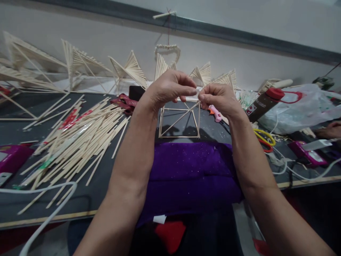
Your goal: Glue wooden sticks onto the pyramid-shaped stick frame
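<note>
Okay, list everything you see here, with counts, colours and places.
stick frame: one, pale, centre
loose sticks: many, pale, piled left
twisted stick models: several, pale, along wall
heart-shaped ornament: one, cream, hanging at wall
lanyard: one, dark red, left of frame
flat object: one, black, behind lanyard
tool: one, pink and orange, right of frame
bottle: one, dark with red lid, right
plastic bag: one, translucent, beside bottle
folded cloth: one, purple, before frame
boxes: two, magenta, left and right
loops: two, yellow and red, right
cables: several, white, left and right
table: one, dark grey, beneath frame
another person's hand: one, right edge
left hand: one, bare, above frame
right hand: one, bare, above frame
</note>
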`<state>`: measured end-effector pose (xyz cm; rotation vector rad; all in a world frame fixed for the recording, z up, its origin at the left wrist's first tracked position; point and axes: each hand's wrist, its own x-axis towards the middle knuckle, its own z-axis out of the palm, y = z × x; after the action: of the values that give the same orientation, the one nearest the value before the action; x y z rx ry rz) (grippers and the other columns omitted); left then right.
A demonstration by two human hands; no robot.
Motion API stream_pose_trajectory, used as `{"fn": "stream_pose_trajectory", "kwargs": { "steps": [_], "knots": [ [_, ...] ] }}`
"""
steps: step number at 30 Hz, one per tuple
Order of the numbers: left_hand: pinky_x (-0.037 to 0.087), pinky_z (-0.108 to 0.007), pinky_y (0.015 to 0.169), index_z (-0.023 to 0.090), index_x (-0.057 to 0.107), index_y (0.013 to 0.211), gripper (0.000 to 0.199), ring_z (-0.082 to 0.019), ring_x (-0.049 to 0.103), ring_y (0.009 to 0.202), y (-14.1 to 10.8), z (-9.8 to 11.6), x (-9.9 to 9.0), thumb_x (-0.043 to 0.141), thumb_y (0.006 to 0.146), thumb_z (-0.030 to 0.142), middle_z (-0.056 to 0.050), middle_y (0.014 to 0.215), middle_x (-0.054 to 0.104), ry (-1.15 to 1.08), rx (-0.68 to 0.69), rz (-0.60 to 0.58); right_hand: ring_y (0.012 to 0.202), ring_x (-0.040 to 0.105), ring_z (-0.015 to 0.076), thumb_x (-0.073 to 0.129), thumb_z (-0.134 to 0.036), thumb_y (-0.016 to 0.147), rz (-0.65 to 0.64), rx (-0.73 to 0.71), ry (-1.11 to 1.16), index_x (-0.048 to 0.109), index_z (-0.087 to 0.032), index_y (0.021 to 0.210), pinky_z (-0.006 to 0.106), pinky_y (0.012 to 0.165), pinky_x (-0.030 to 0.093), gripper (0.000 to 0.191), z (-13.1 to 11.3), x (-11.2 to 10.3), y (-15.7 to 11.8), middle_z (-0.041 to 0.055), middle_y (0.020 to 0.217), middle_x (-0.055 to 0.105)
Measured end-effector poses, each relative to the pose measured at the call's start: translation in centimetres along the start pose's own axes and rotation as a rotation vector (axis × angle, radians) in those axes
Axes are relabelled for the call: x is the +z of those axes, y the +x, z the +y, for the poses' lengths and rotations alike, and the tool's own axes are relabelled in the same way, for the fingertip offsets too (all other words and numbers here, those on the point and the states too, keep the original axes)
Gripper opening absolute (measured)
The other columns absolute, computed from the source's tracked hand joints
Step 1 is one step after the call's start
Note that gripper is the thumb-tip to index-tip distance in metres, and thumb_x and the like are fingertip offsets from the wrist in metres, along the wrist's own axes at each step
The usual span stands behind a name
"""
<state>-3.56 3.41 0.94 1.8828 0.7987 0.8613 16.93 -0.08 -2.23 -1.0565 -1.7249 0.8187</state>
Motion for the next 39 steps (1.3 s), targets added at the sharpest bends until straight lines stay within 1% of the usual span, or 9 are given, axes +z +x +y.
{"fn": "stream_pose_trajectory", "kwargs": {
  "steps": [9,13,16,20,23,25,30,33,39],
  "knots": [
    [0.042,-0.021,0.057,0.015,0.072,0.088,0.015,-0.011,0.061,0.062,-0.5,1.1,-0.1,0.068,0.076,0.022,-0.003,0.074,0.068,0.099,-0.008,0.128,0.048,0.055,0.0059,0.073,-0.039,0.079,-0.017,0.071,0.101,0.062,-0.015,0.073,0.018,0.048,0.045,0.027,0.7,0.1,0.3,-0.0016,0.058,0.061],
    [0.038,-0.022,0.055,0.014,0.071,0.087,0.013,-0.011,0.061,0.062,-0.7,1.9,-0.4,0.065,0.080,0.024,-0.003,0.078,0.068,0.111,0.020,0.213,0.046,0.054,0.0057,0.069,-0.033,0.080,0.049,0.149,0.109,0.063,-0.014,0.074,0.017,0.045,0.043,0.021,2.7,-0.5,0.6,-0.0010,0.061,0.063],
    [0.033,-0.023,0.050,0.014,0.068,0.082,0.012,-0.009,0.057,0.057,-1.0,1.8,-0.6,0.062,0.082,0.025,-0.002,0.075,0.067,0.087,0.070,0.373,0.041,0.050,0.0056,0.064,-0.027,0.082,0.113,0.289,-0.065,0.060,-0.014,0.068,0.016,0.039,0.037,0.019,5.1,-0.8,0.5,-0.0017,0.054,0.058],
    [0.034,-0.022,0.048,0.017,0.063,0.073,0.025,-0.007,0.051,0.054,-2.2,-0.7,-1.0,0.058,0.087,0.037,0.001,0.066,0.063,0.125,0.020,0.546,0.040,0.047,0.0059,0.063,-0.020,0.080,0.075,0.502,-0.347,0.058,-0.014,0.062,0.017,0.039,0.034,0.020,8.0,-0.7,-0.2,-0.0022,0.049,0.054],
    [0.038,-0.020,0.049,0.017,0.065,0.078,0.022,-0.008,0.052,0.055,-3.8,-4.2,-1.5,0.054,0.087,0.034,0.001,0.066,0.064,0.286,-0.161,0.601,0.045,0.051,0.0069,0.066,-0.028,0.079,0.000,0.556,-0.486,0.063,-0.013,0.066,0.018,0.044,0.037,0.020,9.3,-0.4,-0.7,0.0013,0.058,0.062],
    [0.040,-0.021,0.049,0.016,0.068,0.083,0.015,-0.011,0.057,0.057,-5.1,-6.7,-1.7,0.057,0.080,0.025,-0.001,0.069,0.066,0.369,-0.285,0.549,0.049,0.055,0.0087,0.067,-0.036,0.078,-0.028,0.557,-0.601,0.067,-0.012,0.069,0.020,0.048,0.039,0.026,9.6,0.0,-0.9,0.0040,0.064,0.066],
    [0.048,-0.025,0.063,0.016,0.073,0.097,0.028,-0.018,0.065,0.072,-7.4,-10.7,-0.7,0.058,0.073,0.019,-0.006,0.081,0.072,0.541,-0.478,0.405,0.055,0.059,0.0130,0.062,-0.048,0.077,-0.064,0.508,-0.808,0.071,-0.014,0.069,0.022,0.055,0.041,0.036,9.6,1.1,-0.7,0.0058,0.060,0.067],
    [0.049,-0.027,0.065,0.017,0.073,0.102,0.032,-0.019,0.066,0.075,-7.9,-11.7,0.0,0.058,0.074,0.020,-0.007,0.089,0.074,0.497,-0.508,0.357,0.057,0.060,0.0141,0.064,-0.040,0.074,-0.065,0.527,-0.864,0.074,-0.015,0.074,0.023,0.056,0.041,0.027,9.5,1.6,-0.5,0.0045,0.058,0.066],
    [0.048,-0.024,0.059,0.015,0.068,0.110,0.037,-0.017,0.065,0.074,-8.1,-11.9,0.6,0.057,0.075,0.020,-0.007,0.091,0.073,0.333,-0.525,0.389,0.057,0.061,0.0151,0.065,-0.035,0.073,-0.021,0.546,-0.858,0.074,-0.012,0.076,0.023,0.057,0.044,0.025,8.8,2.4,-0.6,0.0067,0.061,0.066]
  ]
}}
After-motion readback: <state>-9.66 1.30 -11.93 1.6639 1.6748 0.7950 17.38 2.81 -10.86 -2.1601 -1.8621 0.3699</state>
